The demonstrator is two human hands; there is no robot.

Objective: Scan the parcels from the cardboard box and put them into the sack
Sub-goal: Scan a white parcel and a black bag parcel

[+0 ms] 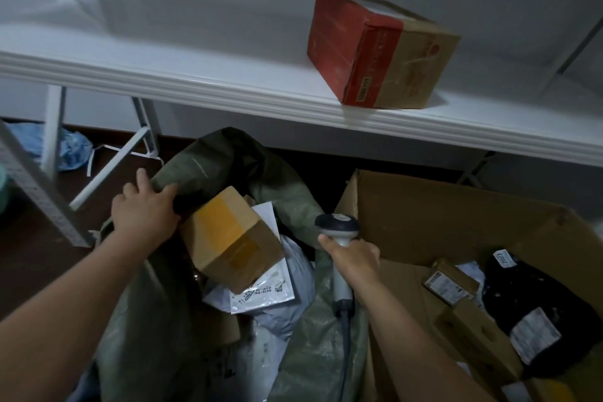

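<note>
Our left hand [145,209] grips the near rim of the green sack [293,199], thumb curled over the fabric to hold the mouth open; the fingertips on the far side we cannot fully see. Our right hand [352,258] is clenched round the handle of the scanner [337,225], whose head points away from us and whose cable drops below the wrist.

Just right of the left hand, a taped carton [231,238] lies tilted on top of the load in the sack, touching or nearly touching the hand's edge. Whether it has been fully let go we cannot tell, but it sits inside the mouth. Beneath it, between our two hands, lie several white and grey mailers [261,290], so we judge a fair part of the work done.

To the right of the scanner hand stands the cardboard box [424,212], flaps up. Inside it are small cartons [452,281] and a black bag [538,297] with a white label, none yet scanned by our reckoning. We would put the task somewhere past its middle, with at least these few parcels left.

Beyond both hands, a red-and-brown box [381,49] sits on the white table [195,85]; whether it belongs to the job we cannot say.
</note>
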